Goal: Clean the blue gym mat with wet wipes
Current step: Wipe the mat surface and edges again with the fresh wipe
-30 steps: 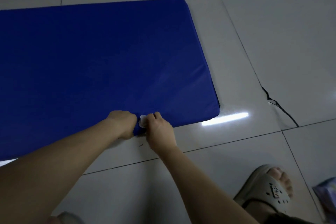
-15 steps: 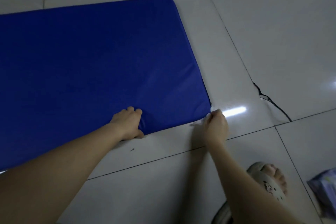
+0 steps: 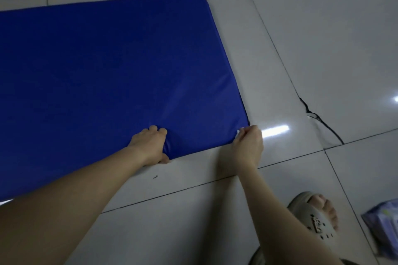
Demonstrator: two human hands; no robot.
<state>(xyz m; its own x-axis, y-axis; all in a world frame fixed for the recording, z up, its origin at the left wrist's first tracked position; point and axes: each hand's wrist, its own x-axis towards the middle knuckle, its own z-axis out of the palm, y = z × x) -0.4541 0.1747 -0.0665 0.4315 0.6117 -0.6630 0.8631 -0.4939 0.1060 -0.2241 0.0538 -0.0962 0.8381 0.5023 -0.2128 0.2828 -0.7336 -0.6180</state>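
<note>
**Head view.** Blue gym mat (image 3: 107, 82) flat on pale tiled floor (image 3: 323, 28), filling the frame from 8 to 12 o'clock, near right corner close to centre.

Left hand (image 3: 150, 146) on the mat's near edge, at 8 o'clock of that corner. Fingers (image 3: 159, 131) curled together over the top face, thumb down at the floor side, clamped on a fold of the blue cover. Dimple in the cover just beside the knuckles.

Right hand (image 3: 247, 144) at the corner itself, fingers bunched together and clamped on a white wet wipe (image 3: 238, 134). Only a small scrap of the wipe visible at the fingertips, right against the corner's edge. Forearms entering from 6 and 7 o'clock.

On the floor at 3 o'clock of the right hand, a bright streak of reflected light (image 3: 275, 130). Beyond it, at 2 o'clock, a dark crack (image 3: 318, 118) across a tile.

At 5 o'clock of the frame, a foot in a pale perforated sandal (image 3: 312, 221). At 4 o'clock, against the frame edge, a bluish soft packet (image 3: 385, 230), blurred, label unreadable.
</note>
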